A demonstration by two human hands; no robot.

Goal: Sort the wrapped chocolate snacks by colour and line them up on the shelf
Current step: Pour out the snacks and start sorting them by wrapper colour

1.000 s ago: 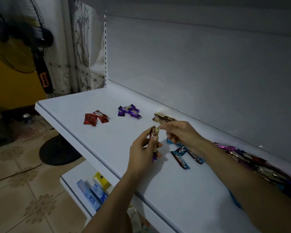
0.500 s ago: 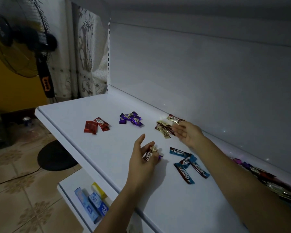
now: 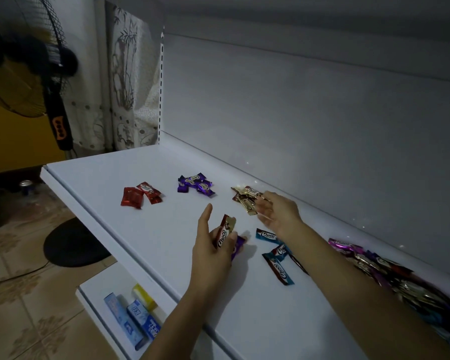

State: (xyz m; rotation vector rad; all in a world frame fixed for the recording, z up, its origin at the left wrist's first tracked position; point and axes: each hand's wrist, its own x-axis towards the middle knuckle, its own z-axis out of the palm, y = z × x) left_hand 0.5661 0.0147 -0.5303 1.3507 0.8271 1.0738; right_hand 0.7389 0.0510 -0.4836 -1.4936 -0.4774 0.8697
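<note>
One gold snack [image 3: 225, 231], tip-up, in left hand [image 3: 212, 252]

Furniture: white shelf [image 3: 115, 175] against a pale grey back panel [image 3: 296, 126].
Left: black standing fan [image 3: 55, 105], patterned curtain [image 3: 125, 87], yellow wall [image 3: 5, 141].
Floor: beige patterned tiles [image 3: 24, 320].
Light: dim, indoors.

White glossy shelf [image 3: 115, 172]. Red foil snack wrappers [image 3: 140, 196] left of left hand [image 3: 213, 245], purple foil wrappers [image 3: 195, 185] beyond it, gold-cream wrappers [image 3: 246, 198] at right hand [image 3: 278, 214], blue wrappers [image 3: 277, 255] beneath its wrist. In left hand: brown-cream wrapper [image 3: 225, 233], white "Choco" lettering. Cream curtain [image 3: 130, 100], grey bamboo print.
</note>
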